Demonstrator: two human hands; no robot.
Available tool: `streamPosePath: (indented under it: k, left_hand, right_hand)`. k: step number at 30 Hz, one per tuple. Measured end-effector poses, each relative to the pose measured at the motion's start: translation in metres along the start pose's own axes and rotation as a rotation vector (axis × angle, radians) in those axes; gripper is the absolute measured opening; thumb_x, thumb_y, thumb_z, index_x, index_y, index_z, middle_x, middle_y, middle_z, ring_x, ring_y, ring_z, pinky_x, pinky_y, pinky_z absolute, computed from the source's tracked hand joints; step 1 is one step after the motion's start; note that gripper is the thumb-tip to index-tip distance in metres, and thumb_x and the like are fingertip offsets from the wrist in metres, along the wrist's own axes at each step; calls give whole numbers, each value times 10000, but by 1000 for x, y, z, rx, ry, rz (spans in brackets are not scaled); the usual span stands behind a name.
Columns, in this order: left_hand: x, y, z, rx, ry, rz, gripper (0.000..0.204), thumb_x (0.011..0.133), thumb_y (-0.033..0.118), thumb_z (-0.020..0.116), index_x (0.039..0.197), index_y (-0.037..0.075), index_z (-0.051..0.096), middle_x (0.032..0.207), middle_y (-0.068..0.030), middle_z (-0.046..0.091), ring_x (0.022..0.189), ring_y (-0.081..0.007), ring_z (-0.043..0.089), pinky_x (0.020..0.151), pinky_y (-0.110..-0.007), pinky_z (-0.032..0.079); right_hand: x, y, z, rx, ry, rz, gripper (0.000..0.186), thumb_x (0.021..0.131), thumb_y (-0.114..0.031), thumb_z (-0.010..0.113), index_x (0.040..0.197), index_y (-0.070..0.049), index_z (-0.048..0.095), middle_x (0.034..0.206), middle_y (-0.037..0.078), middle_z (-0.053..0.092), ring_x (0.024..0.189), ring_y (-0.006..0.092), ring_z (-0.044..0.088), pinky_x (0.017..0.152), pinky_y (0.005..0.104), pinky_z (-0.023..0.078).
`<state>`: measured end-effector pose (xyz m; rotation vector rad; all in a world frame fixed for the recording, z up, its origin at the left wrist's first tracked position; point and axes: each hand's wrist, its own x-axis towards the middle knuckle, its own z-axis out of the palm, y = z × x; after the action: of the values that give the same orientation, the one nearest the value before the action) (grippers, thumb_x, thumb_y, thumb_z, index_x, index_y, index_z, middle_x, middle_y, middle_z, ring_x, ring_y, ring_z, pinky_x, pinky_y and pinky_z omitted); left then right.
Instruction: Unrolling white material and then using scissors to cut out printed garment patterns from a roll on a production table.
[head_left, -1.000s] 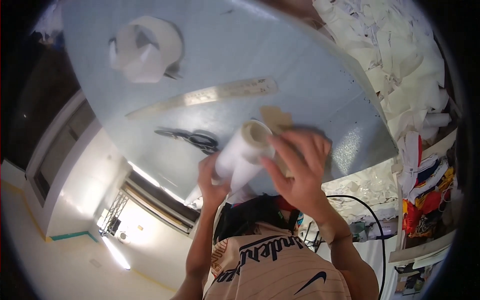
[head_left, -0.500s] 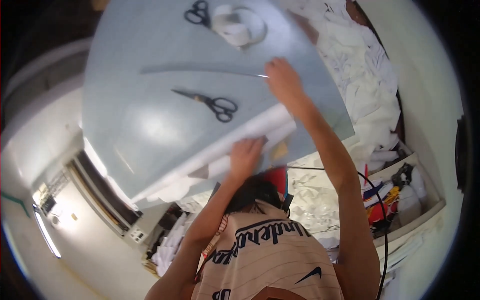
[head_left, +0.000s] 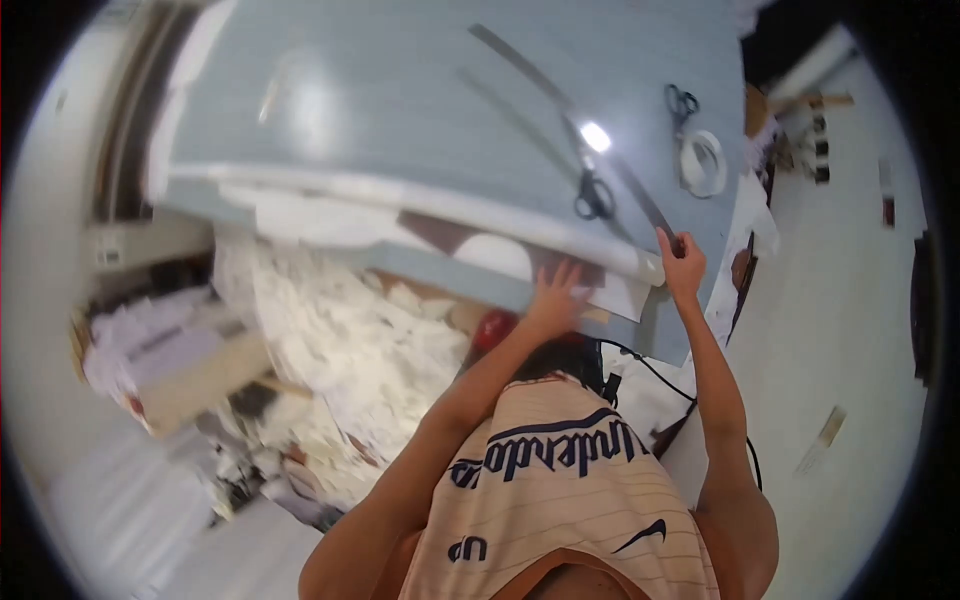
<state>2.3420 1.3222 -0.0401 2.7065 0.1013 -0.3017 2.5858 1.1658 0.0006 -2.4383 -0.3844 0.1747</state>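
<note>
My left hand (head_left: 560, 300) is spread, slightly blurred, on a white paper sheet (head_left: 622, 298) with brown shapes, part of which my fingers and forearm hide. Along this sheet lies a long white paper roll (head_left: 400, 190) across the table's near side. My right hand (head_left: 684, 265), beside the roll's right end, grips the lower end of a long metal ruler (head_left: 525, 70), angled up-left over the table (head_left: 380, 80). Black-handled scissors (head_left: 594, 198) sit near the ruler's middle; a second pair (head_left: 682, 100) lies farther back, above a coiled white strip (head_left: 704, 162).
Piles of white scraps (head_left: 340, 360) are beneath the table's near edge at left, with a box of pale fabric (head_left: 160, 360) beyond. A black cable (head_left: 650, 365) runs down beside my right arm. A pale wall or floor (head_left: 840, 300) fills the right side.
My right hand left the roll for the ruler and now grips it. My left hand went from holding the roll to spreading on the paper. The view has turned markedly.
</note>
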Motion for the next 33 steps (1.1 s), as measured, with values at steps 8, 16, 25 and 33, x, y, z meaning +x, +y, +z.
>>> streamPosePath:
  k: [8,16,25,33]
  left_hand:
    - [-85,18,33,-137,284,-312,798,718,469,835,1448,337,544,1679,-200,155,1534,-478,125,1122,-743,218]
    - [-75,45,46,-124,204,-471,751,721,483,836,1420,411,571,1685,-204,117,1527,-519,78,1096,-778,229]
    - [-45,74,58,-184,156,-560,741,764,459,820,1450,426,540,1695,-211,51,1526,-538,47,1072,-791,255]
    - [-44,81,71,-124,157,-587,760,789,411,810,1484,426,503,1696,-207,33,1529,-528,61,1082,-771,272]
  right_hand:
    - [-103,-47,62,214,-377,-313,431,809,-348,872,763,12,640,591,1,547,549,79,456,510,293,392]
    - [-77,-38,52,-88,-535,-416,488,770,-461,865,800,-7,688,609,76,604,536,185,544,544,349,444]
    - [-79,13,49,38,-573,-579,403,789,-262,837,1097,-44,695,962,126,694,815,296,682,748,381,544]
    - [-88,38,44,145,-567,-684,347,834,-148,750,1158,-38,691,1061,175,697,978,349,671,864,414,538]
